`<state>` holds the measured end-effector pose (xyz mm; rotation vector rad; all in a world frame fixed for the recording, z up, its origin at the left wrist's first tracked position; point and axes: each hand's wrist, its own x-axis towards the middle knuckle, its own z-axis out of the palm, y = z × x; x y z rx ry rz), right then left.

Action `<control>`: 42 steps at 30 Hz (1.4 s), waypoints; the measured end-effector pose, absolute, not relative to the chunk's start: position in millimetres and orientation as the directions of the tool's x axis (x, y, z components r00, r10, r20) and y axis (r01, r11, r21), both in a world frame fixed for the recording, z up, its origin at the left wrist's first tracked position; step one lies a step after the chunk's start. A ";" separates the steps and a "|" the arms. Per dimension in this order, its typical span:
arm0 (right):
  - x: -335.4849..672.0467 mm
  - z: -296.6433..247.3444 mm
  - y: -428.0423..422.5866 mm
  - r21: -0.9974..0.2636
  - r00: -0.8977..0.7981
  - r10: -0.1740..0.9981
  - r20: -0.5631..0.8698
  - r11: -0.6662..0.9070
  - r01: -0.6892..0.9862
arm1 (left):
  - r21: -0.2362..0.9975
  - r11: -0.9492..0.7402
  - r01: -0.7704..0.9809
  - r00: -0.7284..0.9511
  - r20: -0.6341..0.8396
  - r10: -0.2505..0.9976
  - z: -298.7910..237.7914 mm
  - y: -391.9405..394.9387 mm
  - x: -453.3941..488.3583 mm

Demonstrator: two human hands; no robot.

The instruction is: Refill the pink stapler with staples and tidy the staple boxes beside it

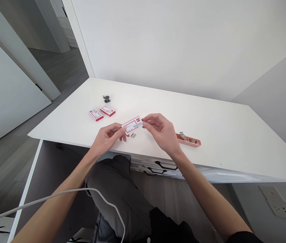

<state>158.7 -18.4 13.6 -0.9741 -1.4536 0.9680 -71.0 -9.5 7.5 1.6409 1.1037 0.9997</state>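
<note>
Over a smooth white desk (229,135), the left hand (106,137) and right hand (161,130) pinch opposite ends of a flat, rectangular white-and-red box (132,126), its contents hidden. Just below it lies a small silver metal piece (133,135). Beside the right hand, a long, narrow pink tray (196,143) holds loose silver metal parts (182,135). Farther left, two similar white-and-red cartons (96,114) lie near a small black object (106,99).

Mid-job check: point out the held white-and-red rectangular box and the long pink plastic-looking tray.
White-and-red rectangular box (132,125): head view, middle of its printed face.
Long pink plastic-looking tray (192,144): head view, its near side wall.
</note>
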 end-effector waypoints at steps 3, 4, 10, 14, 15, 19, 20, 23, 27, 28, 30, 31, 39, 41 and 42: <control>157.9 13.1 -25.6 -0.926 -0.097 0.930 0.354 0.363 0.103 | 0.944 -0.137 0.300 0.182 0.084 0.980 12.0 -10.8 -75.8; 157.5 12.2 -28.4 -0.913 -0.098 0.922 0.374 0.385 0.137 | 0.934 -0.117 0.339 0.135 0.075 0.988 12.9 -9.8 -79.8; 155.0 -4.9 -42.5 -0.792 -0.185 0.865 0.467 0.502 0.347 | 0.742 0.058 0.667 -0.102 0.014 0.995 21.9 4.8 -120.9; 149.7 -17.0 -45.4 -0.774 -0.275 0.856 0.437 0.514 0.370 | 0.578 0.187 0.794 -0.164 -0.091 0.982 27.9 14.3 -141.1; 147.9 -18.7 -45.2 -0.765 -0.287 0.855 0.432 0.515 0.386 | 0.557 0.204 0.805 -0.173 -0.108 0.979 28.3 15.9 -143.7; 141.3 -22.3 -42.1 -0.710 -0.329 0.866 0.375 0.497 0.498 | 0.532 0.218 0.818 -0.217 -0.067 0.974 27.6 17.2 -144.3; 140.1 -23.1 -40.9 -0.689 -0.334 0.875 0.351 0.483 0.540 | 0.523 0.222 0.823 -0.233 -0.047 0.971 27.5 16.2 -142.5; 136.5 -25.7 -36.9 -0.611 -0.317 0.905 0.283 0.426 0.668 | 0.470 0.243 0.848 -0.267 -0.015 0.963 28.1 10.7 -134.8; 129.6 -25.0 -31.2 -0.514 -0.249 0.946 0.206 0.322 0.795 | 0.452 0.180 0.873 -0.230 0.058 0.971 26.5 2.5 -124.9; 127.6 -23.8 -29.6 -0.497 -0.234 0.954 0.186 0.297 0.815 | 0.453 0.152 0.879 -0.212 0.085 0.973 25.3 0.8 -122.8; 124.0 -20.7 -26.3 -0.474 -0.217 0.965 0.149 0.262 0.841 | 0.450 0.095 0.888 -0.177 0.143 0.974 22.3 -2.2 -118.7; 122.7 -19.2 -24.7 -0.466 -0.213 0.968 0.135 0.252 0.848 | 0.452 0.063 0.890 -0.155 0.167 0.974 20.8 -3.6 -116.5; 123.2 -18.9 -21.6 -0.476 -0.198 0.970 0.141 0.242 0.845 | 0.511 -0.217 0.832 0.132 0.198 0.971 10.9 -11.9 -88.7; 124.6 -21.4 -21.3 -0.497 -0.194 0.969 0.155 0.246 0.832 | 0.517 -0.257 0.817 0.191 0.178 0.965 8.0 -11.2 -81.6; 125.4 -22.7 -20.8 -0.515 -0.191 0.968 0.163 0.248 0.821 | 0.522 -0.275 0.808 0.217 0.171 0.961 6.4 -10.4 -78.6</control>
